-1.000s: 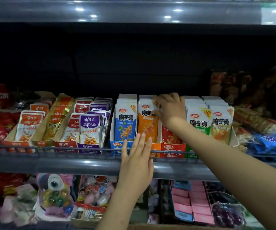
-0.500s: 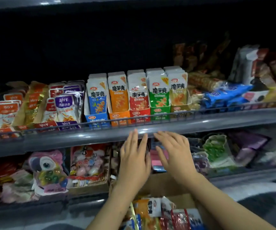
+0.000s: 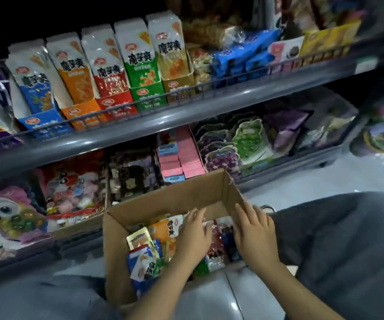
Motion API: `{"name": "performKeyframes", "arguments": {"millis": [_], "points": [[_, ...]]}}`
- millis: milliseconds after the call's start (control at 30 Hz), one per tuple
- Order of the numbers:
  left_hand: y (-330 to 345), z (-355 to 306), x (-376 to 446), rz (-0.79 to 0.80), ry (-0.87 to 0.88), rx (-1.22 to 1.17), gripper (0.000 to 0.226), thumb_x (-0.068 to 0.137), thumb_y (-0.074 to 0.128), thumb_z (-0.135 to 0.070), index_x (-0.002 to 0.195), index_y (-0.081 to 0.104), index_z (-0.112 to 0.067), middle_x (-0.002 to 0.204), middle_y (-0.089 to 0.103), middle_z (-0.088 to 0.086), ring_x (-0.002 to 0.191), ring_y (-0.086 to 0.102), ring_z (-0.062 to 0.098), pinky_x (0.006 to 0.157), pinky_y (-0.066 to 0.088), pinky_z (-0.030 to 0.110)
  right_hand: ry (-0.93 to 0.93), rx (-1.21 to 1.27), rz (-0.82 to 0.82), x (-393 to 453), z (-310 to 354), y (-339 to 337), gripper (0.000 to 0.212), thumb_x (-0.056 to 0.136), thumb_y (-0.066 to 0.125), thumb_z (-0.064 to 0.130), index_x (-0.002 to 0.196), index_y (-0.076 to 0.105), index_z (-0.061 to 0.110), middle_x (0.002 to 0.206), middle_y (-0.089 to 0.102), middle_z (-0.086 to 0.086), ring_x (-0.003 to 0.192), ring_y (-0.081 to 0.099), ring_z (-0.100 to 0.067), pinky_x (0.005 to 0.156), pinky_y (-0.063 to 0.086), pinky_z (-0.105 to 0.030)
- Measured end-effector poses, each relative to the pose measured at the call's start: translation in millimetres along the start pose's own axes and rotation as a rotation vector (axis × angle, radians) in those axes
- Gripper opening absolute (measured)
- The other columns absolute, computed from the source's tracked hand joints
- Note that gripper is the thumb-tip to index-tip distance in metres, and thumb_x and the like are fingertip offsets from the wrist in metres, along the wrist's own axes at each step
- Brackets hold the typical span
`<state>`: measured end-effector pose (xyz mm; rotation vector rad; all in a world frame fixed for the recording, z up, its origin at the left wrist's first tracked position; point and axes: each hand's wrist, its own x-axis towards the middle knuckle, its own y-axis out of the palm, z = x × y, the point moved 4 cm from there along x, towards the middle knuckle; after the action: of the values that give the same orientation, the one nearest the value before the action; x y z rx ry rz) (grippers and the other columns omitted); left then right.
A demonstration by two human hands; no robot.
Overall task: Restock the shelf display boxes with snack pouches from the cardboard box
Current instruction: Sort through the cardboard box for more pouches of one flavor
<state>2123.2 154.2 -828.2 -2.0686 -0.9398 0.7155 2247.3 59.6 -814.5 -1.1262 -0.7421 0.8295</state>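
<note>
Both hands down in the cardboard box (image 3: pixel 163 204), shelf display boxes looking nearly full.

I read the task as well along: the five display boxes (image 3: pixel 107 105) on the upper shelf (image 3: pixel 186 112) each show a standing row of pouches, blue through tan, and I see no obvious gap from here. A mixed heap of snack pouches (image 3: pixel 154 245) lies in the cardboard box on the floor, so stock remains to place. Left hand (image 3: pixel 193 234) rests flat on the heap, fingers straight, grip holding nothing I can see. Right hand (image 3: pixel 255 234) hovers over the right-hand pouches, fingers loosely spread, nothing pinched. Grey floor (image 3: pixel 302 190), dim store aisle; lower shelf (image 3: pixel 279 176) carries gummies and pink packs. Knees in grey either side.
</note>
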Motion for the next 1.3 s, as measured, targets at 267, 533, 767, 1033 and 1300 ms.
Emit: {"name": "performKeyframes", "arguments": {"millis": [267, 533, 767, 1033, 1300], "points": [[55.0, 53.5, 29.9, 0.247, -0.162, -0.021, 0.056, 0.096, 0.049, -0.037, 0.147, 0.030, -0.022, 0.154, 0.028, 0.005, 0.138, 0.034, 0.025, 0.112, 0.029, 0.046, 0.134, 0.254, 0.032, -9.3, -16.1, 18.0, 0.069, 0.088, 0.055, 0.024, 0.149, 0.023, 0.018, 0.148, 0.039, -0.003, 0.118, 0.052, -0.027, 0.089, 0.050, -0.039], [79.3, 84.1, 70.2, 0.408, -0.103, 0.163, 0.074, 0.087, 0.061, -0.047, 0.148, 0.027, -0.024, 0.156, 0.026, 0.002, 0.142, 0.025, 0.023, 0.115, 0.018, 0.040, 0.155, 0.296, -0.064, -11.1, -17.3, 25.2, 0.069, 0.077, 0.061, 0.026, 0.141, 0.040, 0.013, 0.131, 0.057, -0.005, 0.101, 0.062, -0.026, 0.075, 0.053, -0.036], [98.3, 87.5, 94.8, 0.403, -0.065, 0.083, 0.081, 0.080, 0.072, -0.043, 0.146, 0.034, -0.016, 0.145, 0.044, 0.008, 0.134, 0.034, 0.033, 0.109, 0.031, 0.040, 0.165, 0.297, -0.092, -8.8, -15.7, 22.8, 0.072, 0.071, 0.058, 0.029, 0.139, 0.044, 0.013, 0.128, 0.060, -0.003, 0.103, 0.062, -0.026, 0.077, 0.052, -0.034], [118.4, 70.1, 106.2, 0.381, -0.018, 0.138, 0.056, 0.077, 0.074, -0.026, 0.129, 0.054, -0.017, 0.133, 0.052, 0.008, 0.123, 0.048, 0.028, 0.099, 0.040, 0.037, 0.175, 0.278, -0.095, -9.6, -16.6, 25.4, 0.076, 0.068, 0.061, 0.031, 0.140, 0.042, 0.015, 0.128, 0.060, -0.001, 0.102, 0.061, -0.023, 0.074, 0.051, -0.031], [111.6, 65.3, 109.5, 0.448, -0.022, 0.070, 0.043, 0.079, 0.074, -0.021, 0.119, 0.063, -0.010, 0.125, 0.059, 0.011, 0.122, 0.047, 0.029, 0.100, 0.033, 0.029, 0.189, 0.304, -0.119, -9.4, -16.9, 25.9, 0.071, 0.070, 0.057, 0.032, 0.138, 0.043, 0.015, 0.125, 0.061, -0.002, 0.099, 0.063, -0.024, 0.073, 0.052, -0.032]]}}
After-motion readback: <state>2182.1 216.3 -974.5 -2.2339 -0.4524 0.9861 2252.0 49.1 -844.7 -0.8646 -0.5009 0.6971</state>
